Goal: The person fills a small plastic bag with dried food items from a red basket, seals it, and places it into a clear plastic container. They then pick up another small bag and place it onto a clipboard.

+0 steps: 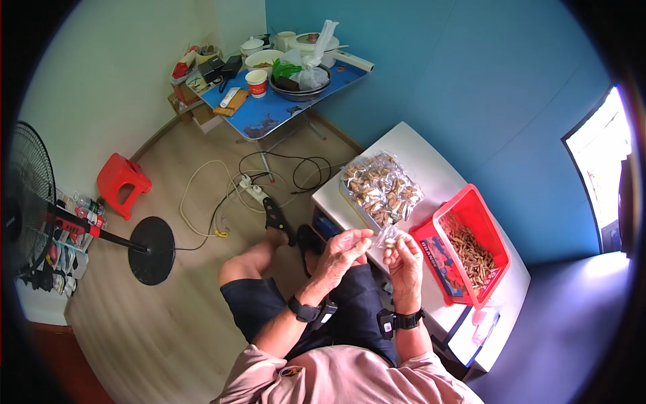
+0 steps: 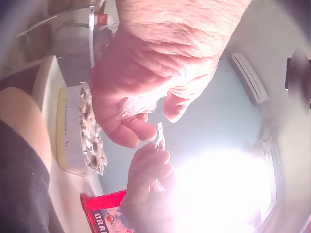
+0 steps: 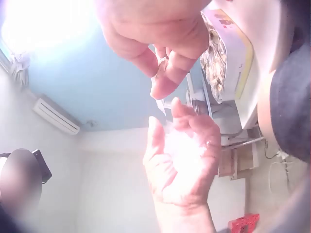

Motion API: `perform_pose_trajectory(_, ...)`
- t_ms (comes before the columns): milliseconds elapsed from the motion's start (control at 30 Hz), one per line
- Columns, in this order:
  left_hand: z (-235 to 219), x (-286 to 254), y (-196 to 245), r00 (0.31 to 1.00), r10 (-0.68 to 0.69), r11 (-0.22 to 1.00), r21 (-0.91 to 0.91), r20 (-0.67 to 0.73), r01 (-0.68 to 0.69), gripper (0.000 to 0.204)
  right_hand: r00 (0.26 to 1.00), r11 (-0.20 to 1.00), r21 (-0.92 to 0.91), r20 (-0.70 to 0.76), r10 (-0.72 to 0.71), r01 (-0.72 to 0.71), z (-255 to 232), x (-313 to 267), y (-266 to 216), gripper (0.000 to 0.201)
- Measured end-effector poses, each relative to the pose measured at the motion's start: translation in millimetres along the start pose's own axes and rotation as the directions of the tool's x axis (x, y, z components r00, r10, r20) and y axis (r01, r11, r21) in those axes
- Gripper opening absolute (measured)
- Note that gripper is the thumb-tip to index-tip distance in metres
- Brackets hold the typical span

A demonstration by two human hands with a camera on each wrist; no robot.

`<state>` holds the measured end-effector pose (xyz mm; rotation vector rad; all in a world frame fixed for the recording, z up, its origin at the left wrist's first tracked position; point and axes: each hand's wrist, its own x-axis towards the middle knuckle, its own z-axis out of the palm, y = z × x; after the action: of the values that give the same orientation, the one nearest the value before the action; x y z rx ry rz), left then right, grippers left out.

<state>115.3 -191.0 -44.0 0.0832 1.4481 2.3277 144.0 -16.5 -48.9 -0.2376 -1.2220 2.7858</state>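
Observation:
My right hand (image 1: 406,266) pinches a small clear plastic bag (image 1: 387,236) between thumb and fingertips; in the left wrist view only a thin strip of the bag (image 2: 160,135) shows above the fingers. Facing it, my left hand (image 1: 340,254) is cupped, its fingers curled round crumpled clear plastic (image 2: 138,106). The plastic in that palm is washed out by glare in the right wrist view. Just beyond the hands, a white box (image 2: 73,131) holds many brown pieces in clear wrappers (image 1: 382,185). To the right, a red basket (image 1: 494,232) contains loose brown dried sticks (image 1: 474,259).
The box and basket stand on a white table (image 1: 404,138) by the blue wall. A blue folding table (image 1: 259,124) carries bowls, a pot and a paper cup. Cables and a power strip (image 1: 252,190) lie on the floor; a fan (image 1: 151,249) and red stool (image 1: 124,182) are left.

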Motion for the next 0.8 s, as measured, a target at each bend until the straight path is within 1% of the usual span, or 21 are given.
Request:
perform_pose_trajectory(33, 5, 0, 1, 1.0, 0.004, 1.0, 0.0, -0.002, -0.004, 0.037, 0.999, 0.999, -0.015, 0.028, 0.032, -0.032, 5, -8, -2, 0.019)
perform_pose_trajectory(100, 11, -5, 3, 0.996, 0.046, 0.969, 0.238, 0.075, -0.063, 0.034, 0.995, 0.995, -0.072, 0.066, 0.078, -0.073, 7, -21, -4, 0.022)
perform_pose_trajectory(133, 15, -12, 6, 0.991, 0.099, 0.967, 0.229, 0.085, -0.116, 0.033, 0.997, 0.993, -0.106, 0.046, 0.056, -0.051, 6, -27, -4, 0.024)
perform_pose_trajectory(167, 16, -17, 5, 0.993, 0.101, 0.966, 0.234, 0.062, -0.112, 0.028, 0.998, 0.99, -0.138, 0.043, 0.04, -0.034, 6, -30, -3, 0.025)
perform_pose_trajectory(200, 14, -21, -3, 0.993, 0.108, 0.966, 0.23, 0.054, -0.118, 0.026, 0.998, 0.984, -0.163, 0.0, 0.071, -0.07, 6, -32, -5, 0.027)
perform_pose_trajectory(233, 10, -25, -10, 0.992, 0.121, 0.966, 0.228, 0.035, -0.125, 0.025, 0.997, 0.987, -0.145, 0.003, 0.075, -0.073, 7, -34, -4, 0.026)
perform_pose_trajectory(267, 10, -32, -5, 0.991, 0.126, 0.956, 0.263, 0.036, -0.131, 0.025, 0.995, 0.992, -0.101, 0.056, 0.078, -0.072, -3, -31, 3, 0.025)
perform_pose_trajectory(333, 9, -45, 3, 0.991, 0.136, 0.936, 0.325, 0.02, -0.135, 0.023, 0.992, 0.988, -0.119, 0.072, 0.104, -0.095, -7, -30, 11, 0.022)
perform_pose_trajectory(367, 8, -53, 11, 0.991, 0.132, 0.885, 0.452, -0.016, -0.11, 0.022, 0.991, 0.986, -0.132, 0.071, 0.114, -0.104, -7, -29, 15, 0.021)
perform_pose_trajectory(400, 2, -56, 10, 0.989, 0.147, 0.887, 0.443, -0.009, -0.128, 0.023, 0.985, 0.983, -0.133, 0.102, 0.138, -0.124, -7, -29, 18, 0.021)
perform_pose_trajectory(433, -2, -60, 10, 0.987, 0.159, 0.889, 0.435, 0.007, -0.147, 0.023, 0.978, 0.97, -0.182, 0.11, 0.18, -0.158, -5, -30, 20, 0.022)
perform_pose_trajectory(467, -5, -63, 12, 0.987, 0.157, 0.866, 0.482, -0.012, -0.132, 0.025, 0.97, 0.955, -0.231, 0.111, 0.215, -0.186, -3, -29, 21, 0.023)
perform_pose_trajectory(500, -8, -65, 12, 0.985, 0.17, 0.863, 0.487, -0.028, -0.135, 0.025, 0.966, 0.954, -0.231, 0.13, 0.225, -0.191, 7, -30, 22, 0.023)
perform_pose_trajectory(567, -13, -70, 11, 0.984, 0.162, 0.844, 0.526, -0.067, -0.104, 0.025, 1.0, 0.907, -0.421, 0.013, 0.008, -0.002, 30, -41, 24, 0.026)
perform_pose_trajectory(600, -14, -72, 14, 0.988, 0.131, 0.831, 0.553, -0.079, -0.066, 0.025, 0.996, 0.856, -0.51, 0.027, -0.085, 0.087, 33, -45, 25, 0.027)
perform_pose_trajectory(633, -16, -73, 15, 0.987, 0.137, 0.83, 0.554, -0.084, -0.067, 0.025, 0.996, 0.857, -0.508, 0.034, -0.082, 0.088, 31, -45, 26, 0.027)
perform_pose_trajectory(667, -17, -74, 13, 0.986, 0.142, 0.824, 0.562, -0.092, -0.066, 0.025, 0.975, 0.726, -0.65, 0.151, -0.162, 0.222, 25, -46, 26, 0.023)
perform_pose_trajectory(700, -17, -75, 11, 0.985, 0.145, 0.819, 0.57, -0.098, -0.064, 0.024, 0.936, 0.559, -0.751, 0.276, -0.216, 0.351, 24, -47, 26, 0.019)
perform_pose_trajectory(733, -15, -75, 9, 0.984, 0.145, 0.818, 0.571, -0.102, -0.061, 0.024, 0.937, 0.562, -0.749, 0.278, -0.213, 0.35, 24, -48, 26, 0.019)
perform_pose_trajectory(800, -9, -76, 1, 0.953, 0.26, 0.832, 0.537, -0.154, -0.14, 0.024, 0.967, 0.706, -0.684, 0.255, -0.003, 0.183, 25, -52, 24, 0.017)
